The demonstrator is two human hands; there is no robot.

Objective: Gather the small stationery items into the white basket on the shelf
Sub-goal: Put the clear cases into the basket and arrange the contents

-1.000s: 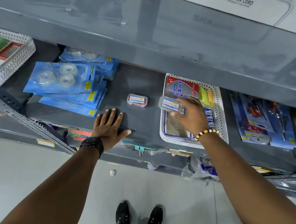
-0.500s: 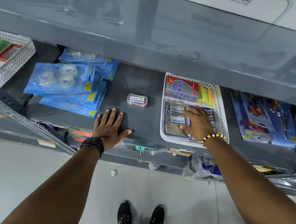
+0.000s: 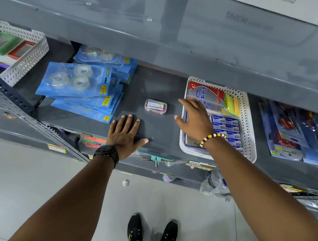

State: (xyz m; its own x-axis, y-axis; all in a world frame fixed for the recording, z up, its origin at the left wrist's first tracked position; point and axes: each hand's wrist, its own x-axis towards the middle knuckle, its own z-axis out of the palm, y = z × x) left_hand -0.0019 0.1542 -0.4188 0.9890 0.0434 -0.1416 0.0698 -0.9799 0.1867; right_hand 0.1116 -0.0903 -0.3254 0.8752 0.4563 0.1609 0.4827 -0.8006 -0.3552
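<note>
A small clear plastic box (image 3: 155, 105) with a blue and orange label lies alone on the grey shelf (image 3: 157, 78). To its right stands the white perforated basket (image 3: 248, 126), holding a red and silver packet, yellow and orange pads and several small blue boxes (image 3: 225, 125). My right hand (image 3: 194, 119) hovers over the basket's left rim, fingers apart and pointing left toward the clear box, holding nothing. My left hand (image 3: 126, 134) lies flat on the shelf's front part, just below the clear box, fingers spread.
Blue tape packs (image 3: 81, 88) are stacked on the shelf's left. A second white basket (image 3: 25, 54) sits at far left. Blue carded tool packs (image 3: 295, 130) lie at right. An upper shelf (image 3: 179, 37) overhangs the back. Below are floor and my shoes.
My right hand let go of a small box inside the basket, then lifted out and moved left over the basket's rim toward the clear box. My left hand stayed flat.
</note>
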